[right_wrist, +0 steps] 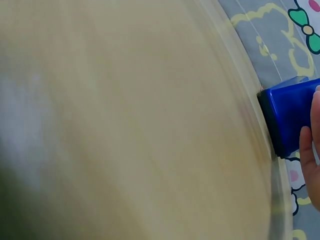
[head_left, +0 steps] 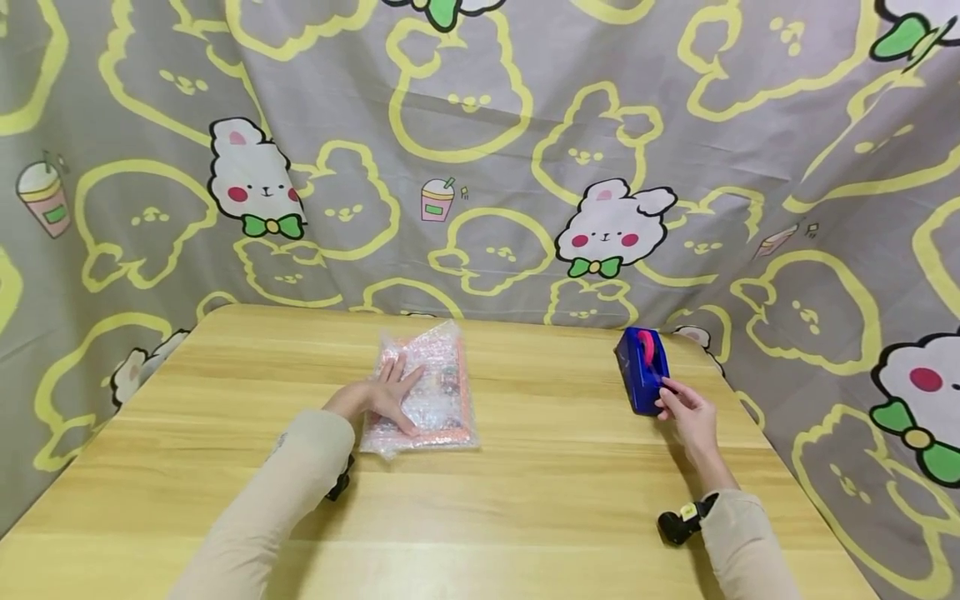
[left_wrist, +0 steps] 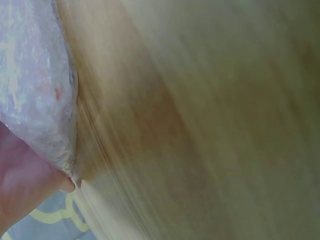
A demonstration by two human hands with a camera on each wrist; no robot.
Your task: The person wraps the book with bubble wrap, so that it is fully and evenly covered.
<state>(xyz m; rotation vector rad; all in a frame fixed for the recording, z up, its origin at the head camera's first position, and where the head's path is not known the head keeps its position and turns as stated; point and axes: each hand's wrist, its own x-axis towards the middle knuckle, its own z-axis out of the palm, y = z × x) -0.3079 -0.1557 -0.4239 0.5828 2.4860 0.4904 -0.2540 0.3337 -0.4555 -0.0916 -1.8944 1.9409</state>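
Note:
A flat bubble-wrapped package with orange showing at its edges lies on the table, left of the middle. My left hand rests on it, palm down with the fingers spread. In the left wrist view the crinkled bubble wrap covers part of that hand. A blue tape dispenser holding a roll of tape with a pink core stands at the right. My right hand is at the dispenser's near end, thumb and forefinger pinching at the tape end there. The pinched end itself is hidden by the fingers.
The wooden table runs back to a grey patterned curtain, which also hangs along both sides. The dispenser stands near the table's right and back edges. A black wrist camera sits at my right cuff.

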